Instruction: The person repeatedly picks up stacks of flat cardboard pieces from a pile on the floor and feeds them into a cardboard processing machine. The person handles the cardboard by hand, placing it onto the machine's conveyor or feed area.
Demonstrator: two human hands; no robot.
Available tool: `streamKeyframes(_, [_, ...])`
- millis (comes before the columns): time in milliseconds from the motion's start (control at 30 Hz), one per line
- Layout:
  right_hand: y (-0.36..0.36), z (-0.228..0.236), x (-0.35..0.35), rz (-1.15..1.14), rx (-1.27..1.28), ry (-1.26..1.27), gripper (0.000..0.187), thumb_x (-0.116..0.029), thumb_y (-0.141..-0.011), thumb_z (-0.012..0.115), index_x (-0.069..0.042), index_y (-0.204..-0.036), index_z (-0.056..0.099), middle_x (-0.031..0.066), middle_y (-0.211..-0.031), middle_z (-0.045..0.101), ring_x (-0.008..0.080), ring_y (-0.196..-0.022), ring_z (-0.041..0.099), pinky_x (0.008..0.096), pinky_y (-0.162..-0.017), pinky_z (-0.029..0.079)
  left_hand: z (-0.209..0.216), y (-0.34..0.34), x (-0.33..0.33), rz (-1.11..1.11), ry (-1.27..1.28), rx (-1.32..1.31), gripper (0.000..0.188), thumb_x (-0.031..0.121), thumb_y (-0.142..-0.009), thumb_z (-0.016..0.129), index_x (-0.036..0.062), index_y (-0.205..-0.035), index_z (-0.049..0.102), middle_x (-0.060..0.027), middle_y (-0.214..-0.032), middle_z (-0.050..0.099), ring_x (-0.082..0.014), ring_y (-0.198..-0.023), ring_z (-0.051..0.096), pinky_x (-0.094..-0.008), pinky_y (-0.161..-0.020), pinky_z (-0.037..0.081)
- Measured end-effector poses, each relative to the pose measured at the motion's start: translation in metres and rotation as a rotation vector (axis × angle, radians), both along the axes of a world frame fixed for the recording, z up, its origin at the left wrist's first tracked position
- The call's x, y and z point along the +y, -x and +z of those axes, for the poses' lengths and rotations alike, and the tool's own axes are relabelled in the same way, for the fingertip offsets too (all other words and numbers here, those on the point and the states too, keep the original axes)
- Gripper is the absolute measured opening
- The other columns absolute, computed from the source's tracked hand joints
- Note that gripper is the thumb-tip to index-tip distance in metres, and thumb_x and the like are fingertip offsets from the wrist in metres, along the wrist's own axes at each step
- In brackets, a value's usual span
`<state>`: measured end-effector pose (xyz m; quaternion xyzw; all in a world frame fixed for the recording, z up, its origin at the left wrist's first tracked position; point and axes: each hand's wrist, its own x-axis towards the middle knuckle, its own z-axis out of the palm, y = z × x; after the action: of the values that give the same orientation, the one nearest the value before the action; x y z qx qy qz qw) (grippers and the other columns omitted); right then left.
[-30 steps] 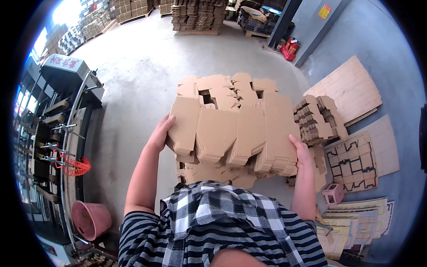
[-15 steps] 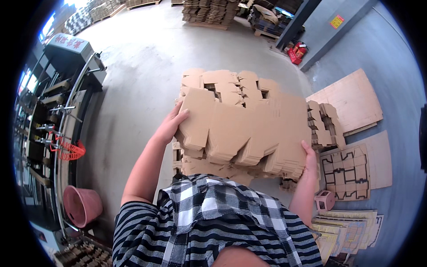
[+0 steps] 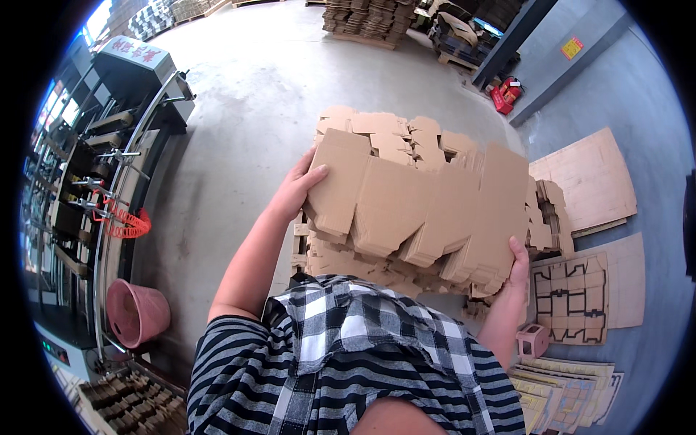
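Between my two hands is a thick bundle of flat die-cut cardboard box blanks [image 3: 428, 206], brown, with notched flaps along the near edge. My left hand [image 3: 296, 187] grips its left end, thumb on top and the other fingers mostly hidden at the side. At the right end my right hand [image 3: 518, 262] is closed on the edge, thumb up and fingers underneath out of sight. Below and beyond the bundle stands a larger stack of similar cardboard blanks [image 3: 377, 125], partly covered by it. The bundle tilts slightly down toward the right.
On the left stands a long machine [image 3: 119, 196] with a coiled orange hose [image 3: 132, 223] and a pink bucket [image 3: 138, 313]. Wooden boards [image 3: 587, 177], a cutting die [image 3: 571, 299] and a small pink stool [image 3: 533, 341] are on the right. A fire extinguisher [image 3: 510, 91] stands by the pillar.
The view has turned slightly, so the surroundings sit further right. My hands keep their hold on the bundle, whose right part now shows slightly more raised flaps at its far edge.
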<state>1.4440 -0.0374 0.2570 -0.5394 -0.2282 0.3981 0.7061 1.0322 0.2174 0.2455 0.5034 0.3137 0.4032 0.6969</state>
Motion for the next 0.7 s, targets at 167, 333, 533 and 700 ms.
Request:
streamKeyframes(167, [-0.013, -0.018, 0.000, 0.015, -0.031, 0.019, 0.055, -0.024, -0.081, 0.069, 0.005, -0.124, 0.051, 0.0139, -0.113, 0.062, 0.0248, -0.099, 0.063, 0.0355, -0.086, 0.052, 0.014, -0.008, -0.001, 0.030, -0.016, 0.016, 0.072, 0.030, -0.085, 0.063, -0.0015, -0.143, 0.035, -0.0173, -0.134, 0.050, -0.0239, -0.122, 0.050, -0.0353, -0.101, 0.040])
streamKeyframes(333, [-0.009, -0.019, 0.000, 0.002, 0.014, 0.102, 0.057, -0.025, -0.081, 0.069, 0.004, -0.126, 0.050, 0.0135, -0.115, 0.061, 0.0245, -0.101, 0.062, 0.0358, -0.087, 0.052, 0.011, -0.009, 0.010, 0.022, -0.040, 0.012, 0.073, 0.029, -0.082, 0.066, -0.0025, -0.141, 0.038, -0.0178, -0.132, 0.051, -0.0244, -0.118, 0.052, -0.0364, -0.099, 0.042])
streamKeyframes(533, [-0.012, -0.021, -0.009, -0.012, 0.118, 0.097, 0.059, -0.026, -0.081, 0.070, 0.003, -0.128, 0.049, 0.0136, -0.117, 0.060, 0.0251, -0.105, 0.061, 0.0368, -0.090, 0.051, 0.033, -0.016, 0.015, -0.006, -0.106, 0.024, 0.077, 0.029, -0.076, 0.071, -0.0038, -0.139, 0.041, -0.0183, -0.131, 0.052, -0.0251, -0.117, 0.053, -0.0365, -0.098, 0.043])
streamKeyframes(700, [-0.016, -0.028, -0.005, -0.021, 0.043, 0.124, 0.062, -0.026, -0.081, 0.070, 0.002, -0.131, 0.046, 0.0134, -0.121, 0.058, 0.0258, -0.109, 0.058, 0.0385, -0.093, 0.049, 0.033, -0.023, 0.022, 0.032, -0.126, -0.027, 0.082, 0.024, -0.074, 0.073, -0.0075, -0.140, 0.036, -0.0250, -0.124, 0.056, -0.0268, -0.111, 0.058, -0.0359, -0.094, 0.047])
